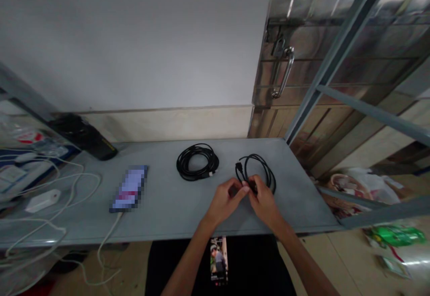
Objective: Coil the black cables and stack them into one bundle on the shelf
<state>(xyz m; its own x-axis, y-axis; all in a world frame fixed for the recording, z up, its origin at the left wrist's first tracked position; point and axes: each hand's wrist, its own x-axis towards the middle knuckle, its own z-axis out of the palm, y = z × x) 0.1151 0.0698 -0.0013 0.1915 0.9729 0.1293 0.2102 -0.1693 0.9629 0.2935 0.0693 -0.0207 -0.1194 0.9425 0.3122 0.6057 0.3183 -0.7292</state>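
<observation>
A black cable (268,173) lies in loose loops toward the right of the grey table, its dark plug (238,166) sticking up near my fingers. My left hand (228,199) pinches the near side of this cable, thumb and fingers pressed together. Close against it, my right hand (263,199) grips the same bundle, fingers curled around it. What exactly sits between the fingertips is partly hidden. Left of my hands, a second black cable (181,164) rests in a neat round coil with its connector (211,174) at the lower right.
A phone with a blurred screen (129,188) lies left on the table (161,211), a white cord attached. A black bottle (87,137), a white adapter (43,200) and tangled white cords fill the far left. Another lit phone (219,260) rests on my lap. A metal frame (331,58) rises at right.
</observation>
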